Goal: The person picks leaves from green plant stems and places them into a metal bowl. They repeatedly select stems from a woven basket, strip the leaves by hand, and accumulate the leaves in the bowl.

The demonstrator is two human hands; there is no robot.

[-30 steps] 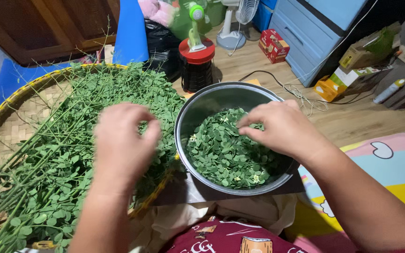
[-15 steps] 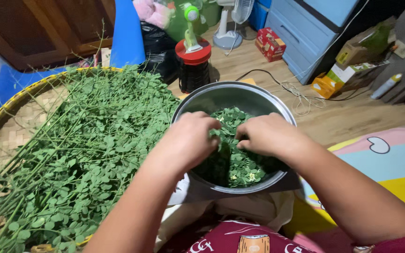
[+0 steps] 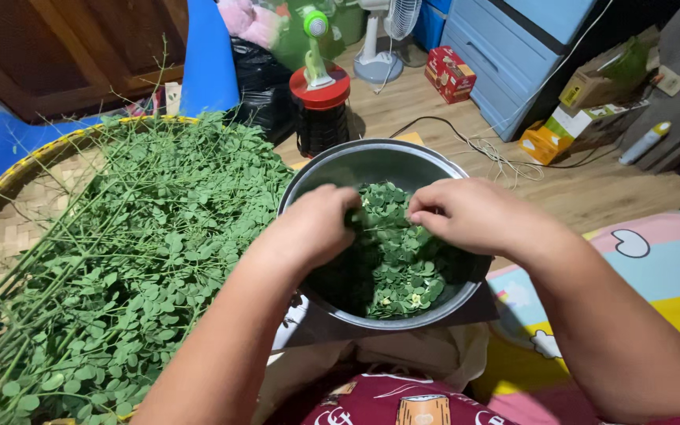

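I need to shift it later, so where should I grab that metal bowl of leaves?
Grip the metal bowl by its rim, hands at the left and right sides, probably from above. The rim is round, has no handles, and its far arc is bare; both hands now sit inside it.

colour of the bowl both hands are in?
Silver-grey bare metal, the bowl holds green leaves; head view shows it best.

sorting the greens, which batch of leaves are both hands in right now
The plucked leaves in the metal bowl, loose and stemless. The left hand and right hand meet there; the pile on the woven tray keeps its stems.
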